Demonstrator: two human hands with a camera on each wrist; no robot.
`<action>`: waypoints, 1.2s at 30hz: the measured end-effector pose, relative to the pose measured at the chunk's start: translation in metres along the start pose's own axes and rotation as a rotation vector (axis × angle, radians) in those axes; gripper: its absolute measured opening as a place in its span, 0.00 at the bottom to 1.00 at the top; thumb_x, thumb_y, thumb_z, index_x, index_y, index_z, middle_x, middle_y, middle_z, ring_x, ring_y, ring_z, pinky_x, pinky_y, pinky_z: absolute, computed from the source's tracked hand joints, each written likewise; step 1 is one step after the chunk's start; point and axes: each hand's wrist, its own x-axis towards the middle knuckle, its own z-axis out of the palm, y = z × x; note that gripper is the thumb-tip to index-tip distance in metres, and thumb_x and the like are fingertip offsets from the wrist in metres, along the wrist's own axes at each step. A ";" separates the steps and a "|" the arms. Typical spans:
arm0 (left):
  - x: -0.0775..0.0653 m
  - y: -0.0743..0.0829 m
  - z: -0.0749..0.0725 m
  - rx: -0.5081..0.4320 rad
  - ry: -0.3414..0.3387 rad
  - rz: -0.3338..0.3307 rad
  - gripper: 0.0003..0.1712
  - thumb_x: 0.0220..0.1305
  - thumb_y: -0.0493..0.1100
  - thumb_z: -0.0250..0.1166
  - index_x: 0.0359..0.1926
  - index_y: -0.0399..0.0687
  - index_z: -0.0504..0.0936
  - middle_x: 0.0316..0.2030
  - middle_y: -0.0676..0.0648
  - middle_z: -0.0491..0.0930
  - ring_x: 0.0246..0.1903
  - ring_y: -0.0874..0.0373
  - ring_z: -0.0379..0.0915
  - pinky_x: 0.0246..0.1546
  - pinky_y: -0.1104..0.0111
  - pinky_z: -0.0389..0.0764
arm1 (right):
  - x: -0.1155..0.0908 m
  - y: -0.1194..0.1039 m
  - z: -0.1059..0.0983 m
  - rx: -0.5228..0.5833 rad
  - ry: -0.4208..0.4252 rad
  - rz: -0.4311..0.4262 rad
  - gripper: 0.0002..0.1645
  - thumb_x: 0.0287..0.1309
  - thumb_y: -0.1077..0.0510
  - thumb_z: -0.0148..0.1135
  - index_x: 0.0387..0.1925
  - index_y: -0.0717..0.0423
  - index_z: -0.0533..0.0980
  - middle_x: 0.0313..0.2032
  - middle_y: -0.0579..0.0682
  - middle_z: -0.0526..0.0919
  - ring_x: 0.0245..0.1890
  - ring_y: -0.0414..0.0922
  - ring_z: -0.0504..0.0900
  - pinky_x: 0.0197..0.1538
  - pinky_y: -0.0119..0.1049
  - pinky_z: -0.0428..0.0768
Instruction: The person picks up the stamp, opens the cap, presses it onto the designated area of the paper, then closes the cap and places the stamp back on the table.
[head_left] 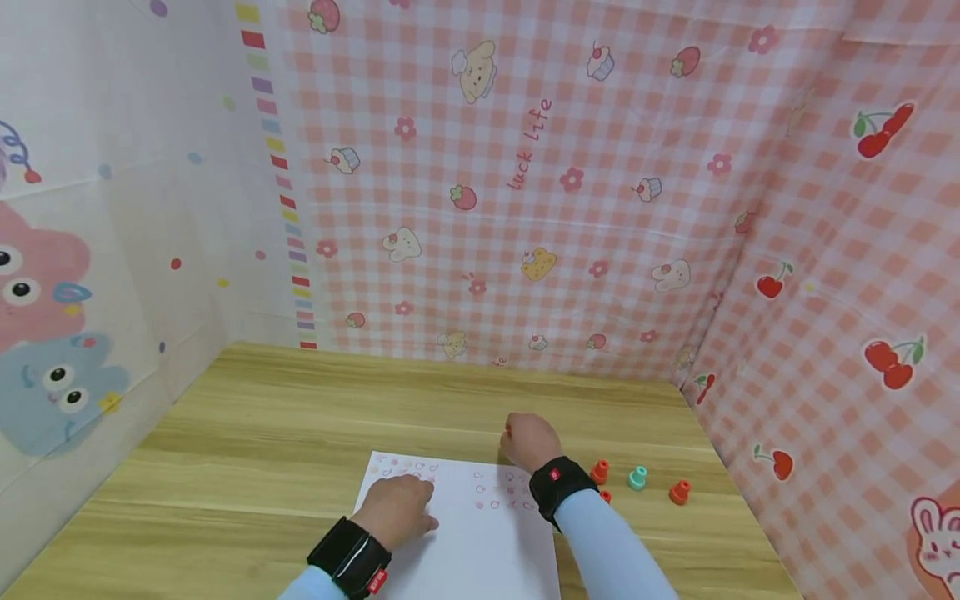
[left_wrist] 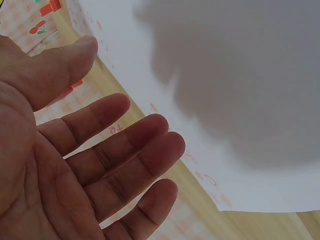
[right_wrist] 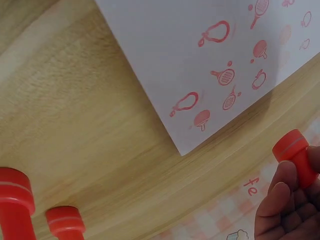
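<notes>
My right hand (head_left: 532,442) is above the far right part of a white sheet of paper (head_left: 468,550). Its thumb and fingers pinch a small red stamp (right_wrist: 291,146), best seen in the right wrist view, held off the sheet beyond its corner. Red printed pictures (right_wrist: 226,76), among them rackets and paddles, run along the sheet's far edge. Over the left side of the paper is my left hand (head_left: 396,508), holding nothing. Its fingers (left_wrist: 150,155) are spread and slightly bent in the left wrist view, and its shadow falls on the page.
Right of the sheet stand a red stamp (head_left: 600,472), a teal stamp (head_left: 637,477) and another red stamp (head_left: 680,492). One more red stamp (head_left: 605,497) is partly hidden by my right arm. Patterned cloth (head_left: 525,225) surrounds the wooden table (head_left: 300,417) at the back and sides.
</notes>
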 end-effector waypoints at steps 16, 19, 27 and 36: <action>0.005 -0.001 0.005 -0.010 0.013 0.018 0.18 0.43 0.54 0.71 0.24 0.48 0.75 0.19 0.52 0.72 0.22 0.55 0.71 0.21 0.61 0.68 | -0.026 0.011 -0.003 0.182 -0.037 0.192 0.08 0.51 0.57 0.65 0.29 0.55 0.74 0.22 0.46 0.72 0.24 0.45 0.70 0.30 0.35 0.71; 0.005 -0.001 0.005 -0.012 0.032 0.026 0.18 0.43 0.54 0.71 0.23 0.49 0.74 0.18 0.52 0.71 0.21 0.56 0.70 0.20 0.61 0.67 | -0.031 0.012 -0.004 0.204 -0.042 0.215 0.09 0.51 0.56 0.65 0.30 0.55 0.74 0.22 0.46 0.72 0.25 0.45 0.70 0.30 0.35 0.71; 0.005 0.001 0.006 -0.021 0.073 0.043 0.18 0.43 0.53 0.71 0.21 0.49 0.72 0.17 0.53 0.70 0.19 0.57 0.69 0.18 0.62 0.66 | -0.046 0.008 -0.009 0.224 -0.009 0.228 0.08 0.51 0.56 0.65 0.31 0.54 0.75 0.23 0.46 0.73 0.24 0.45 0.70 0.29 0.35 0.70; 0.010 0.004 0.007 -0.028 0.100 0.059 0.16 0.45 0.53 0.70 0.27 0.48 0.77 0.20 0.52 0.72 0.21 0.56 0.71 0.19 0.63 0.68 | -0.061 0.003 -0.008 0.289 0.023 0.207 0.06 0.54 0.56 0.61 0.32 0.54 0.75 0.23 0.44 0.74 0.23 0.43 0.70 0.27 0.34 0.70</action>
